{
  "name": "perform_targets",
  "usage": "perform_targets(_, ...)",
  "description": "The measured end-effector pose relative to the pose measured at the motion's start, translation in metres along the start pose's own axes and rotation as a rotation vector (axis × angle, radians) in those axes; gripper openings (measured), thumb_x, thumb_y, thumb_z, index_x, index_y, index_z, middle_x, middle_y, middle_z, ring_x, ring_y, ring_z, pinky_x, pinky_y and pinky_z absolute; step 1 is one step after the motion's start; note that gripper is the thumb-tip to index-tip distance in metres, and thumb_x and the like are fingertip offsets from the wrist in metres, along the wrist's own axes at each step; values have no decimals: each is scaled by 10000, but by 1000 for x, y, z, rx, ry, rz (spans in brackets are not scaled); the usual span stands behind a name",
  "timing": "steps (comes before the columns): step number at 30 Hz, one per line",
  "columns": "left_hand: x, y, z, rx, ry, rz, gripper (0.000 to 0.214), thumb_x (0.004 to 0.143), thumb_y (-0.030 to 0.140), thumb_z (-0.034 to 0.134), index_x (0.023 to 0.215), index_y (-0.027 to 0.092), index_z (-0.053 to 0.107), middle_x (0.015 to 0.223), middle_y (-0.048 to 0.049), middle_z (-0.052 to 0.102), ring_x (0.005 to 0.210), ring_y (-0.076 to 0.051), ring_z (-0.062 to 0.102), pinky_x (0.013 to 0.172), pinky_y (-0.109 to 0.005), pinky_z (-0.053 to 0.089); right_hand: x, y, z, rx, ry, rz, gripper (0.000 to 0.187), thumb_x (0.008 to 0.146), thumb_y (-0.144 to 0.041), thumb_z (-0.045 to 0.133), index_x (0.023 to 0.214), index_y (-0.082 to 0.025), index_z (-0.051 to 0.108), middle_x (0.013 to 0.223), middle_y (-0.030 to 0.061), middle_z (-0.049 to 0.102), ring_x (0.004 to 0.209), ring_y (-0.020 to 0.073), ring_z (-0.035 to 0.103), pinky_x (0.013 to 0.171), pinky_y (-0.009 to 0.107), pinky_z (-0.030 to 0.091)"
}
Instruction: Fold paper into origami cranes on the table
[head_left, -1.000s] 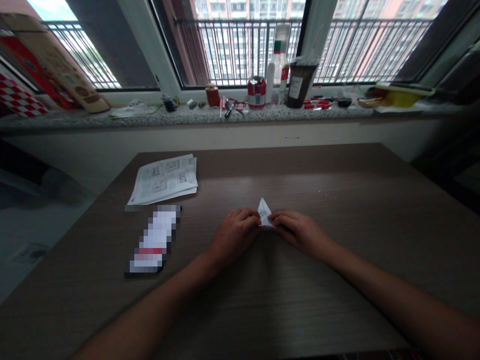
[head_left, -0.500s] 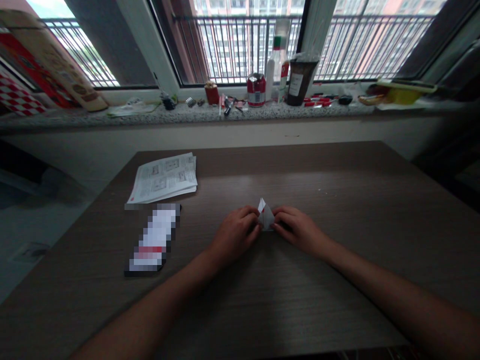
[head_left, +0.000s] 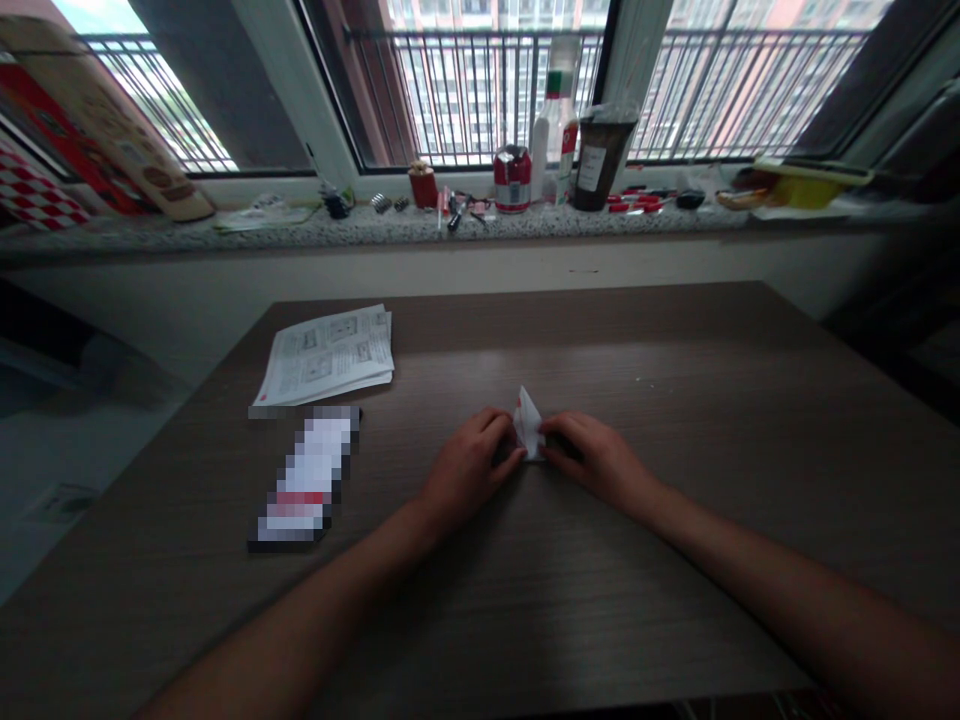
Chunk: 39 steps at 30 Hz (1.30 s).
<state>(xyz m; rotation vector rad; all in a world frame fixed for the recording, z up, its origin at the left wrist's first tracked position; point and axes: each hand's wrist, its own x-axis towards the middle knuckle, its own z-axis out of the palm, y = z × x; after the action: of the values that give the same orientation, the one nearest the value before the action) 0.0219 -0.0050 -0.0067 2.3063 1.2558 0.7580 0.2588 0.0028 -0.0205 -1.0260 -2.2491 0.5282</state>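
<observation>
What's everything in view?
folded paper: 1, white, between hands
printed sheets: 2+, white, table's left
phone: 1, black-edged, pixelated, nearer than sheets
table: 1, brown, under hands
windowsill: 1, grey, behind table
can: 1, red, mid-sill
canister: 1, red, left of can
cup: 1, dark, right of can
bottles: count unclear, pale, beside cup
tub: 1, yellow, sill's right
packaging: uncounted, tan/red, sill's left
clutter: uncounted, mixed, along sill
windows: several, pale-framed, behind sill
railing: 1, dark, outside
buildings: uncounted, pinkish, outside
left hand: 1, bare, paper's left
right hand: 1, bare, paper's right

Bare left forearm (head_left: 322, 590) and right forearm (head_left: 750, 560) converge forward. Left hand (head_left: 466, 466) and right hand (head_left: 598, 455) face each other, close together, fingers (head_left: 493, 425) bent.
</observation>
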Motion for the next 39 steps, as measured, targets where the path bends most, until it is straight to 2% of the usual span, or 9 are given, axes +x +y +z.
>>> perform_targets(2, 0, -1, 1, 2, 2, 21, 96, 963, 186, 693, 1011, 196, 612, 1187, -66, 616, 1077, -236, 615, 950, -385, 520, -1, -1, -1, -17, -3, -24, 214, 1006, -237, 625, 1220, -226, 638, 1207, 108, 683, 1083, 248, 671, 921, 404, 554)
perform_targets(7, 1, -2, 1, 96, 12, 38, 99, 957, 160, 701, 1034, 184, 644, 1189, -77, 642, 1055, -244, 637, 935, -392, 532, -1, -3, -3, -113, -9, -71, 196, 1008, -289, 628, 1163, -198, 708, 1380, 163, 602, 1174, 275, 644, 991, 453, 560)
perform_targets(13, 1, -5, -5, 165, 14, 72, 78, 1009, 153, 621, 1029, 191, 686, 1111, -57, 686, 986, -222, 663, 874, -361, 539, -3, -7, -10, -257, -111, -177, 330, 1023, -323, 608, 1323, -199, 665, 1232, 130, 701, 1161, 297, 641, 965, 478, 573)
perform_targets(15, -1, -3, -9, 183, 24, 81, 58, 1004, 208, 650, 1030, 191, 698, 1106, -59, 687, 984, -228, 663, 883, -374, 540, -4, -9, -12, -289, -113, -206, 344, 1034, -336, 591, 1339, -192, 660, 1226, 130, 713, 1147, 297, 652, 966, 484, 572)
perform_targets(18, -3, 1, -12, 199, 2, 78, 195, 928, 317, 765, 1064, 190, 704, 1123, -70, 679, 1000, -255, 659, 889, -405, 547, -4, -11, -15, -283, -99, -254, 293, 1055, -319, 560, 1285, -189, 687, 1204, 109, 740, 1131, 273, 674, 987, 468, 561)
perform_targets(20, -4, 1, -12, 198, -19, 75, 243, 905, 313, 788, 1096, 191, 702, 1133, -75, 678, 1017, -264, 657, 900, -416, 551, -3, -11, -16, -276, -88, -277, 254, 1059, -302, 559, 1233, -196, 710, 1180, 93, 755, 1114, 256, 683, 986, 453, 560)
perform_targets(23, -5, -1, -9, 183, -27, 85, 223, 930, 262, 746, 1139, 197, 703, 1157, -82, 677, 1050, -262, 654, 932, -419, 552, -2, -8, -16, -305, -67, -279, 233, 1052, -289, 574, 1227, -225, 716, 1228, 88, 743, 1120, 255, 677, 974, 461, 559)
perform_targets(29, -4, -4, -4, 156, -23, 119, 247, 926, 203, 722, 1170, 177, 693, 1169, -92, 671, 1064, -262, 650, 933, -410, 564, -2, 6, -11, -324, -49, -253, 217, 1040, -251, 594, 1223, -223, 708, 1429, 103, 656, 1334, 283, 592, 1065, 499, 520)
perform_targets(39, -3, -3, -4, 194, -20, 172, 228, 920, 196, 721, 1145, 173, 689, 1161, -108, 695, 1063, -278, 660, 917, -442, 583, -4, 9, -8, -397, -101, -228, 250, 1034, -239, 612, 1265, -269, 703, 1407, 72, 681, 1186, 266, 702, 966, 455, 601)
